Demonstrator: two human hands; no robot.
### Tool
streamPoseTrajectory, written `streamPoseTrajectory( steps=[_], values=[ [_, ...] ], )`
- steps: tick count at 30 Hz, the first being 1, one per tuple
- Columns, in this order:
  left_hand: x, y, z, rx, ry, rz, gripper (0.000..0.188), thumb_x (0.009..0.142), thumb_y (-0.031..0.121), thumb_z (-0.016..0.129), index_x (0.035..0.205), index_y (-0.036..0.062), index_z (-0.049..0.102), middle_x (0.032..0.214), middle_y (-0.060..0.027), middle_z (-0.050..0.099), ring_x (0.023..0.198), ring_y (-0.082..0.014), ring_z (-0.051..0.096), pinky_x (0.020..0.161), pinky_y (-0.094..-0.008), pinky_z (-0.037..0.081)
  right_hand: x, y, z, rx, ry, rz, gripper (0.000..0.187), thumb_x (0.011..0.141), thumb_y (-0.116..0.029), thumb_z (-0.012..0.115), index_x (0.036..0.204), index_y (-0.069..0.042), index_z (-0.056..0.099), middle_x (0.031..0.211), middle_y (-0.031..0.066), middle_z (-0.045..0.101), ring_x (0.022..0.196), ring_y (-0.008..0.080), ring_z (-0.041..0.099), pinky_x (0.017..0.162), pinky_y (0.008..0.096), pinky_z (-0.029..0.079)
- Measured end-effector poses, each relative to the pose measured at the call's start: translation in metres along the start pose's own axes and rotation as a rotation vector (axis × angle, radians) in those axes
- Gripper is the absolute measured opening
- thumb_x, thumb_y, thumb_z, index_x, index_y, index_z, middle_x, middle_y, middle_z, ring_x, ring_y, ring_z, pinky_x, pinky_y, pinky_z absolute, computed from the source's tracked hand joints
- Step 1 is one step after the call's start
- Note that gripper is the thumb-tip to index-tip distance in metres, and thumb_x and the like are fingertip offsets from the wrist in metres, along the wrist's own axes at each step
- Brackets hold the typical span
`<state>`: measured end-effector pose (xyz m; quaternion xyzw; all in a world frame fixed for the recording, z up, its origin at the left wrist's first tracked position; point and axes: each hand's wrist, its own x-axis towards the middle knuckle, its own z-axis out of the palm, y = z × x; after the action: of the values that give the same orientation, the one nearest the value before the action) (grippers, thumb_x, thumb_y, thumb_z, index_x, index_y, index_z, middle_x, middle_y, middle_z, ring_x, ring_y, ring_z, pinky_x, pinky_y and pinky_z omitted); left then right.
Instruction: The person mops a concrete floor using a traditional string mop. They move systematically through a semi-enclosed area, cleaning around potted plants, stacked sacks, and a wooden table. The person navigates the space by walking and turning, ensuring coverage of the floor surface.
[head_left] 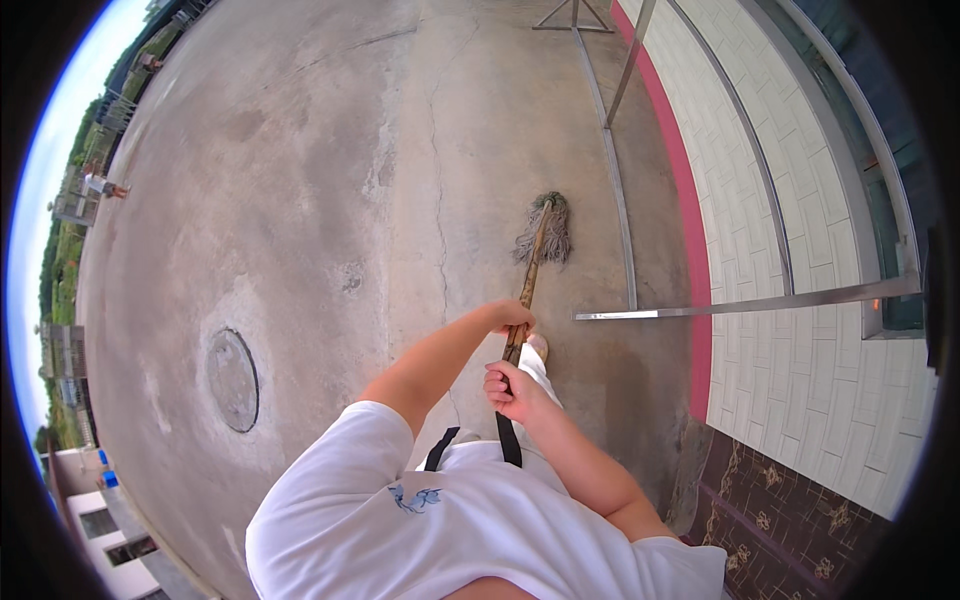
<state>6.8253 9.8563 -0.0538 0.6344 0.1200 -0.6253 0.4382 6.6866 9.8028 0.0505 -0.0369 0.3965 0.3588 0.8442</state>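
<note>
A string mop with a worn wooden handle [537, 258] stretches ahead of me. Its grey, stringy head [553, 232] lies on the concrete floor [320, 200], left of a metal frame. My left hand [512, 316] wraps round the handle farther along. Closer to my body, my right hand [510, 390] is closed round the upper part of the handle. Both arms are bare below white short sleeves. Part of one shoe [539, 346] shows beside the handle, just past my left hand.
A metal frame [618, 190] stands on the right, before a white brick wall [800, 260] with a pink base strip [698, 300]. To the left is a round manhole cover [233, 380]. A dark patterned mat [780, 510] lies at lower right. Another person [100, 185] is far left.
</note>
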Motion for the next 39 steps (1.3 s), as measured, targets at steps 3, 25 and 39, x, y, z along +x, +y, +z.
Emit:
streamPoseTrajectory(
  steps=[3,25,39],
  values=[
    [0.039,0.055,-0.024,-0.114,-0.013,0.002,0.005,0.074,0.006,0.056,0.074,0.0012,0.053,0.065,-0.0093,0.058,0.055,-0.0189,0.060,0.053,-0.0297,0.053,0.006,-0.067,0.030,-0.103,0.101,-0.043,0.023,0.079,-0.004,0.056,0.066,-0.011,0.038,0.057,-0.0022,0.038,0.043,0.0059,0.034,0.033,0.0196,0.020],
    [0.216,0.482,-0.187,-0.603,-0.203,0.006,0.007,0.080,0.005,0.053,0.078,0.0006,0.050,0.068,-0.0097,0.056,0.061,-0.0217,0.059,0.062,-0.0359,0.055,0.062,-0.521,0.264,-0.586,0.372,-0.029,0.022,0.077,-0.004,0.055,0.063,-0.010,0.040,0.056,-0.0017,0.041,0.042,0.0041,0.035,0.033,0.0183,0.018],
    [0.325,0.695,-0.316,-0.920,-0.253,-0.021,0.008,0.082,0.007,0.050,0.078,-0.0001,0.049,0.070,-0.0102,0.054,0.065,-0.0228,0.058,0.066,-0.0360,0.053,0.135,-0.775,0.407,-1.113,0.545,0.140,0.014,0.074,-0.004,0.054,0.064,-0.005,0.046,0.056,0.0006,0.048,0.041,0.0049,0.041,0.033,0.0194,0.023]
  ],
)
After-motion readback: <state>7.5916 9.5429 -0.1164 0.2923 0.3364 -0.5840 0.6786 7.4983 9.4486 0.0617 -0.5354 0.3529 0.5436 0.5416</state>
